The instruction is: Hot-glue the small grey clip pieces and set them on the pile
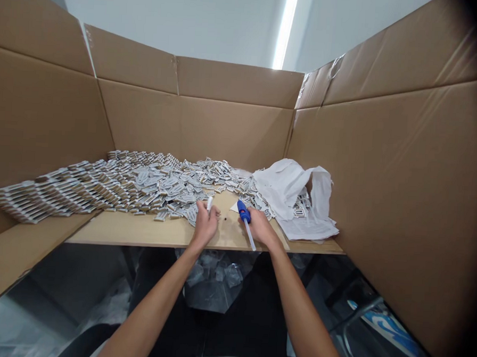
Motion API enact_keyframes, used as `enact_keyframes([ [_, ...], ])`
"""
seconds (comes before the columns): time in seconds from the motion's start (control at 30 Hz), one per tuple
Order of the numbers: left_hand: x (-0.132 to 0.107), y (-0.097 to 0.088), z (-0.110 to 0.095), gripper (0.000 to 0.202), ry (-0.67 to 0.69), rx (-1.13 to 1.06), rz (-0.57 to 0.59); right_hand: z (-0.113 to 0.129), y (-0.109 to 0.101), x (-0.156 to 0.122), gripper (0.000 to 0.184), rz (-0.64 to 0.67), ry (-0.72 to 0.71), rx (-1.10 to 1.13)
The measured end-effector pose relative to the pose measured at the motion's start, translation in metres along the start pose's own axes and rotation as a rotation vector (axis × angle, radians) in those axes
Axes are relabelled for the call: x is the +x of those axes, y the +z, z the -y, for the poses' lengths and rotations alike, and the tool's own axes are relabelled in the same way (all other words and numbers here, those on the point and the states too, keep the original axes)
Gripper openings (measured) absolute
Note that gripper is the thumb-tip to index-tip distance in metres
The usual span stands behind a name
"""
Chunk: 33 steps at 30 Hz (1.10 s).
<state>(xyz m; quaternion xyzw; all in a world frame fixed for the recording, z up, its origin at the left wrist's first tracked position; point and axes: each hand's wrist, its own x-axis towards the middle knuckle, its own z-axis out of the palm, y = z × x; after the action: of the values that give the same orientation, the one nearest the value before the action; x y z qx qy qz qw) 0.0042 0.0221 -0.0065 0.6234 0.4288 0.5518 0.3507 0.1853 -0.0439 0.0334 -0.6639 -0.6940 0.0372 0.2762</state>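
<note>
My left hand (pixel 204 223) is closed round a small white part (pixel 209 202) that sticks up from its fingers, at the near edge of the wooden table (pixel 140 229). My right hand (pixel 261 226) grips a tool with a blue handle (pixel 243 211), its pale shaft (pixel 250 236) pointing back toward me. Both hands rest close together on the tabletop. Right behind them lies a big heap of small grey-white flat parts (pixel 170 185).
Rows of stacked parts (pixel 49 192) run along the left side. A crumpled white plastic bag (pixel 297 195) with some parts in it lies at the right. Tall cardboard walls (pixel 383 154) surround the table. A clear bag (pixel 212 283) hangs below the table edge.
</note>
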Motion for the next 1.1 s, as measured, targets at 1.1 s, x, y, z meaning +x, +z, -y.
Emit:
enact_keyframes([
  [1.1, -0.008, 0.010, 0.002, 0.014, -0.146, -0.205, -0.056, 0.017, 0.020, -0.004, 0.020, 0.048, 0.004, -0.088],
])
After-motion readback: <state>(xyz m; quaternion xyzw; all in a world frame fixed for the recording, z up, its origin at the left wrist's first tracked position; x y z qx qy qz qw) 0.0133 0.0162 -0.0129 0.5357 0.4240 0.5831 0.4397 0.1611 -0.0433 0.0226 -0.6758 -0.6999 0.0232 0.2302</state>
